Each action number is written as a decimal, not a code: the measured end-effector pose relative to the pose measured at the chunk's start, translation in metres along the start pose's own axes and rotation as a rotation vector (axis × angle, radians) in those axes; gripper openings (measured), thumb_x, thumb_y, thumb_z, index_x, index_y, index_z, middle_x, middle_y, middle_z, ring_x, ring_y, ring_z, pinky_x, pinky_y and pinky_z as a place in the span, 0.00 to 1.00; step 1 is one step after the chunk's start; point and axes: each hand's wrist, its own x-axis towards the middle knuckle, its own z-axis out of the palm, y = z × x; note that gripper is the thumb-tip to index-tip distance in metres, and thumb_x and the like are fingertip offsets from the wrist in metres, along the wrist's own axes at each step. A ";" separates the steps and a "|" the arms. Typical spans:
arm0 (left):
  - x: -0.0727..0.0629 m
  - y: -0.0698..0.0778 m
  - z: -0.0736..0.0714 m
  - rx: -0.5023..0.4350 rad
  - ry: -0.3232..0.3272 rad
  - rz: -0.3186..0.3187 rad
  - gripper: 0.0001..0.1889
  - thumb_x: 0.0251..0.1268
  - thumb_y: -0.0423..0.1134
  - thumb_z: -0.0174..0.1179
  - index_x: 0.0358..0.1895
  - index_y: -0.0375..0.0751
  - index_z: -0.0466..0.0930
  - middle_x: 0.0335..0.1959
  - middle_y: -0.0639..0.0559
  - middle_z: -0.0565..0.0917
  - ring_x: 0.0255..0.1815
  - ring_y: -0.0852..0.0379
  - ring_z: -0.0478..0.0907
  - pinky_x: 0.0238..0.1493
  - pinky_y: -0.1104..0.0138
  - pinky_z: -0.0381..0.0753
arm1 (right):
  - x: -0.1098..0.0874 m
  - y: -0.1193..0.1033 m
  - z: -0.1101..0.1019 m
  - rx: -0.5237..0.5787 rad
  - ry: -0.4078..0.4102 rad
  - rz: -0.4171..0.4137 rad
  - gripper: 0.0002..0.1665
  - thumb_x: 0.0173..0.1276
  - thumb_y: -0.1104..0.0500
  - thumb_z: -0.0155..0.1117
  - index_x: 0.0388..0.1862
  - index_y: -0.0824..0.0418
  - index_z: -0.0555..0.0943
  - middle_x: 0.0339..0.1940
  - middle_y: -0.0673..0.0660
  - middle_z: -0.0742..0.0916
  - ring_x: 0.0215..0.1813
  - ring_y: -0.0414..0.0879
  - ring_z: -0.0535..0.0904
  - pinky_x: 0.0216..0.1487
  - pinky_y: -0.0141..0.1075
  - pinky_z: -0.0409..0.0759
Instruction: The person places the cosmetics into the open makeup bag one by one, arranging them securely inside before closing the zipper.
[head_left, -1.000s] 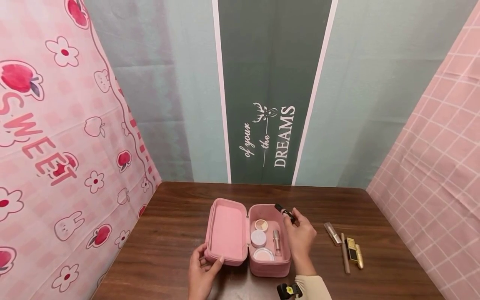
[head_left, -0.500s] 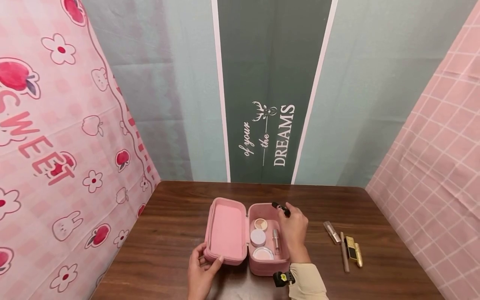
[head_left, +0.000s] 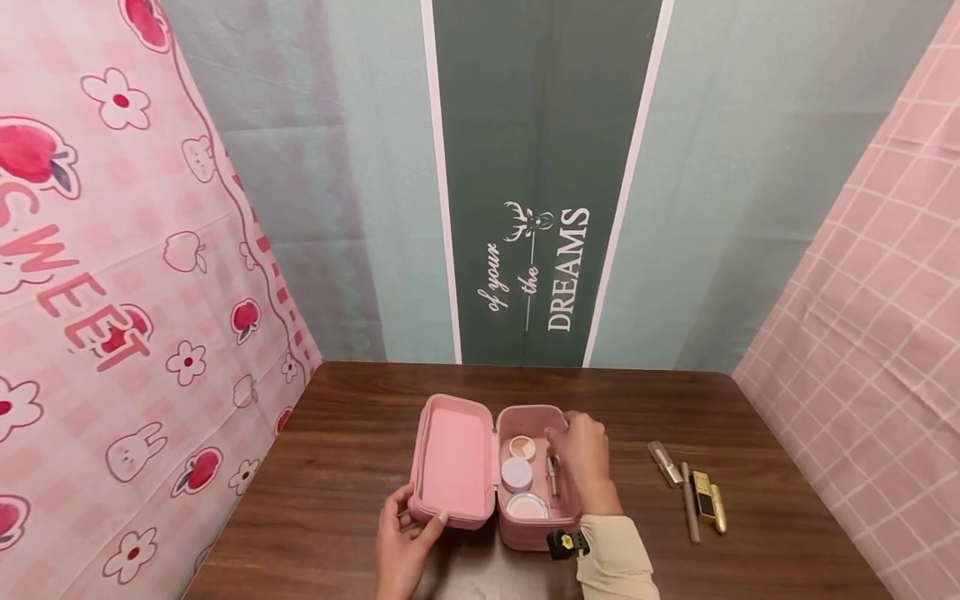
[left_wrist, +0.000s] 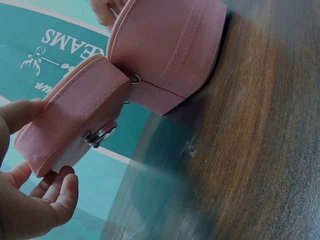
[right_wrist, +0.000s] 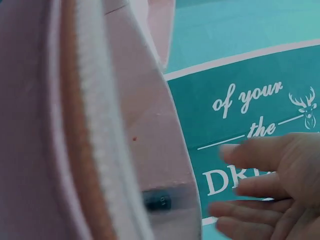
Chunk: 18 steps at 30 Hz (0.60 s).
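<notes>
A pink cosmetic case [head_left: 536, 533] stands on the table with its lid [head_left: 453, 467] swung out to the left. My left hand [head_left: 405, 533] grips the lid's near left corner, thumb on the rim and fingers underneath; the left wrist view shows this hold. Over the case's right wall is my right hand [head_left: 588, 454], its fingers extended and empty in the right wrist view. A blurred black tube [right_wrist: 159, 200] appears inside the case there. Also inside are a round pan with several shades [head_left: 522, 448], a white-lidded jar [head_left: 517, 475], a round compact [head_left: 527, 506] and a slim lip tube [head_left: 553, 479].
To the right of the case lie a clear lipstick tube [head_left: 665, 464], a brown pencil [head_left: 690, 504], a gold-and-black compact [head_left: 702, 493] and a gold tube [head_left: 719, 508]. Printed cloths hang behind the wooden table [head_left: 337, 467] and along both sides.
The right hand has moved left and down over the case and let go of the black tube, which has dropped inside. The left hand stays on the lid.
</notes>
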 end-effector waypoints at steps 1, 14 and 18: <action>-0.001 0.006 0.000 0.000 -0.001 -0.001 0.30 0.44 0.27 0.71 0.54 0.30 0.69 0.48 0.40 0.72 0.36 0.53 0.76 0.34 0.67 0.77 | -0.001 0.000 -0.001 -0.012 -0.040 0.010 0.17 0.56 0.60 0.68 0.39 0.72 0.82 0.34 0.68 0.84 0.35 0.61 0.80 0.36 0.51 0.78; 0.001 -0.004 0.001 -0.013 0.002 -0.024 0.31 0.44 0.29 0.72 0.55 0.33 0.69 0.48 0.41 0.73 0.36 0.55 0.76 0.34 0.68 0.76 | 0.006 0.001 -0.012 -0.066 -0.323 -0.102 0.15 0.52 0.61 0.70 0.35 0.71 0.81 0.28 0.64 0.82 0.31 0.55 0.78 0.33 0.47 0.77; 0.001 -0.004 0.001 -0.011 0.004 -0.026 0.31 0.44 0.28 0.72 0.55 0.33 0.69 0.48 0.41 0.73 0.37 0.54 0.76 0.34 0.67 0.77 | 0.004 -0.003 -0.020 -0.080 -0.496 -0.197 0.13 0.48 0.62 0.73 0.31 0.67 0.80 0.24 0.57 0.79 0.27 0.49 0.72 0.29 0.43 0.73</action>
